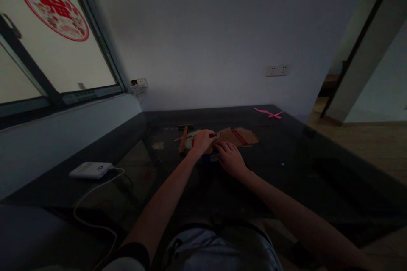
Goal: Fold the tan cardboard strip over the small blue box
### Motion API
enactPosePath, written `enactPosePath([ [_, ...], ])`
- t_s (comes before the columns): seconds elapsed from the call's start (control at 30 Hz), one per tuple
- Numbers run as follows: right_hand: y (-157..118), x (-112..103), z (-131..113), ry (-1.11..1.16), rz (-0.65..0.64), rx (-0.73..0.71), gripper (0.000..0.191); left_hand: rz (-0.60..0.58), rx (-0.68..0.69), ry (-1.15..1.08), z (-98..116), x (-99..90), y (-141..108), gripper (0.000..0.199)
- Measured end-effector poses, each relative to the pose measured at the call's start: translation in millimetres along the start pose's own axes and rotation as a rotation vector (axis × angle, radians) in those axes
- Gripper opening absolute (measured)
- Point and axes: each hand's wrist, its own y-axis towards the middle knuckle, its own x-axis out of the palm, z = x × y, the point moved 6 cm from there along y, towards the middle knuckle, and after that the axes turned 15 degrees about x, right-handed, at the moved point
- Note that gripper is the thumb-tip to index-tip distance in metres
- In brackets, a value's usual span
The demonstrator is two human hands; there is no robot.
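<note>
The left hand point(203, 140) is laid, fingers curled, over the near end of the flattened cardboard piece point(238, 136); whether it is gripped cannot be told. The right hand point(230, 159) is set just beside it, fingertips on the cardboard edge, with a small blue item point(210, 158) partly hidden between both hands. An orange stick point(183, 139) lies just left of the left hand. All rest on the dark table point(286, 169).

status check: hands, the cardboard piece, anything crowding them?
Left hand and right hand both down on flattened cardboard piece; grip unclear in dim light. Orange stick just left of left hand. Pink ribbon far off.
</note>
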Motion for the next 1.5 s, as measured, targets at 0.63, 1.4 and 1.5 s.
enactPosePath([
  [0.63,-0.6,0.3,1.9,-0.010,-0.028,0.006,0.044,0.395,-0.022,-0.321,-45.6,-38.2,-46.6,0.022],
  [1.4,-3.4,4.2,5.2,-0.028,-0.020,0.004,0.045,-0.234,-0.104,0.234,-163.9,-86.8,-244.9,0.035],
  [1.5,-3.3,5.0,5.5,-0.028,-0.020,0.001,0.045,-0.240,-0.093,0.260,-168.2,-83.9,-244.6,0.038],
])
